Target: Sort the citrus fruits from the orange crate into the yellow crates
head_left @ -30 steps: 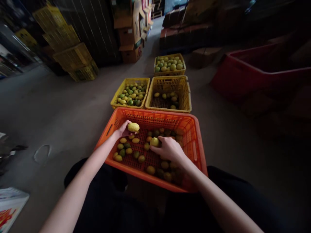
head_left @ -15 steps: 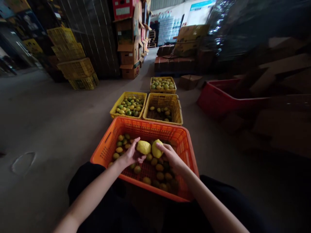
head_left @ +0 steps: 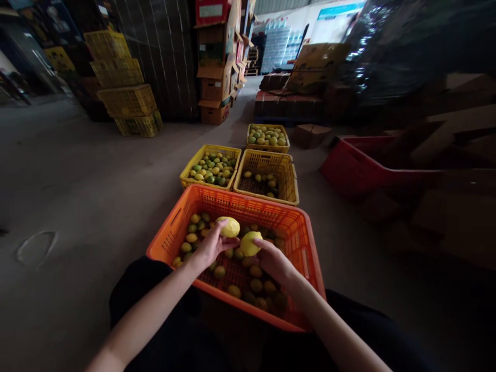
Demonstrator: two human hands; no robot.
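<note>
My left hand holds a yellow lemon-like fruit between thumb and fingers. Close beside it, my right hand grips another yellow fruit, a little lower and to the right. Both hands are above an orange crate, whose floor bears several green and yellow-orange fruits. Parts of the fruits in the crate are hidden under my hands and in shadow.
Beyond the orange crate are a yellow crate full of fruit, a partly filled one and a third behind. A red bin stands right, stacked yellow crates far left.
The left fruit has risen slightly and turned in my fingers. My right hand has turned its fruit, which now sits lower. The view has shifted, so the surroundings appear farther right.
</note>
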